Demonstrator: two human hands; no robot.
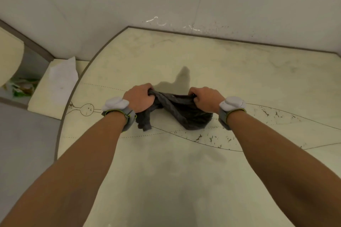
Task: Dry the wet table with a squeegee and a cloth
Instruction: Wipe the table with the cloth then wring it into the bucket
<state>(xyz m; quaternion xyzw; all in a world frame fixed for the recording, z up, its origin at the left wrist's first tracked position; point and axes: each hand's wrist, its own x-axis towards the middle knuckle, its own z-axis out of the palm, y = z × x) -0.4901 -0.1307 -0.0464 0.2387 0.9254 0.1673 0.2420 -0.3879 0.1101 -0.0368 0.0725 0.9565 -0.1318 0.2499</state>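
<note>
A dark grey cloth (181, 111) hangs bunched between both my hands above the cream table (184, 171). My left hand (139, 97) grips one twisted end of it, and a loose tail droops below that wrist. My right hand (206, 98) grips the other end. The cloth's middle sags down toward the tabletop, and its shadow falls just beyond it. No squeegee is in view.
The table has a curved left edge (63, 116) and meets a white wall (203, 5) at the back. A cream seat cushion with a white paper on it (59, 83) lies to the left. Green litter (22, 86) lies further left.
</note>
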